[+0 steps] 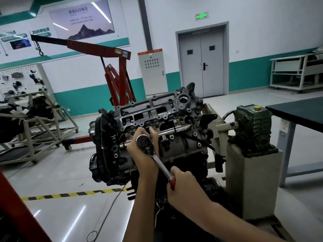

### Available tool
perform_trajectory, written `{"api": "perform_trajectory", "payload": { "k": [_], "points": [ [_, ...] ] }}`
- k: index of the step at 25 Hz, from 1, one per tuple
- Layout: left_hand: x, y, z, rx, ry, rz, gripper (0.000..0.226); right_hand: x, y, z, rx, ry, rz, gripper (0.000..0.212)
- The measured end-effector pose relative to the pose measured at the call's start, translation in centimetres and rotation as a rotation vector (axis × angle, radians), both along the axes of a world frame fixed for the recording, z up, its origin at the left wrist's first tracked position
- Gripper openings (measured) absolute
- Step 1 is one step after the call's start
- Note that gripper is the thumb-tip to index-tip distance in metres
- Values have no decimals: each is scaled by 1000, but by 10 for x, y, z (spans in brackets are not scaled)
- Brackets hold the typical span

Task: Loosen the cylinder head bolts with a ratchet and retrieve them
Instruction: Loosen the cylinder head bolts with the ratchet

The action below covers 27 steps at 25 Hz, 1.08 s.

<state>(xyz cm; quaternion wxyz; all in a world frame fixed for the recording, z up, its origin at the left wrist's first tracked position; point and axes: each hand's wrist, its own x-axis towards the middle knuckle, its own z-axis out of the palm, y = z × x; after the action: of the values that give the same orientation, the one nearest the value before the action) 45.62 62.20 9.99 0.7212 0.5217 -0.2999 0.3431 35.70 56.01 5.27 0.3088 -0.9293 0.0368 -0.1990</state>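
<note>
A dark grey engine with its cylinder head point(157, 109) exposed sits on a stand in the middle of the view. A chrome ratchet point(161, 163) with a red grip stands on the head's near side. My left hand point(141, 152) curls round the ratchet's round head and steadies it over a bolt that is hidden below. My right hand point(185, 187) grips the red handle lower right. Several bolt heads point(157, 126) show along the top of the head.
A red engine hoist point(120, 75) stands behind the engine. A green gearbox point(253, 126) on a grey pedestal is to the right, beside a dark table point(300, 110). Another engine stand point(35, 126) sits at left. Yellow-black floor tape point(70, 194) runs below.
</note>
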Motion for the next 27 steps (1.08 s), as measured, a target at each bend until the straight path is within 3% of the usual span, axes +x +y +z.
{"api": "perform_trajectory", "payload": {
  "k": [2,5,8,10,13,16,18,20,22,24,27],
  "points": [
    [7,9,2,40,-43,-11,54,3,-20,20,-215,-20,20,16],
    [15,24,8,273,-105,-23,46,15,-69,74,-624,-89,5,16],
    [19,29,16,450,-93,-9,26,21,-84,103,-741,-171,-44,18],
    [20,28,13,363,-34,34,34,18,-72,83,-615,-147,-65,16],
    [7,9,1,169,0,160,37,12,-36,31,-265,-76,-103,15],
    [0,-8,-1,-3,111,-73,34,9,0,-2,102,9,-60,20],
    [2,-8,6,-9,173,-168,38,7,3,-4,132,4,-30,23],
    [6,2,11,18,47,-207,41,7,-17,13,-48,-14,-9,17],
    [11,11,15,132,-43,-205,41,13,-52,45,-352,-36,3,7],
    [16,15,15,269,-58,-93,37,20,-81,83,-633,-75,-13,10],
    [19,21,12,317,-40,-9,26,24,-88,108,-776,-169,-52,15]
  ]
}}
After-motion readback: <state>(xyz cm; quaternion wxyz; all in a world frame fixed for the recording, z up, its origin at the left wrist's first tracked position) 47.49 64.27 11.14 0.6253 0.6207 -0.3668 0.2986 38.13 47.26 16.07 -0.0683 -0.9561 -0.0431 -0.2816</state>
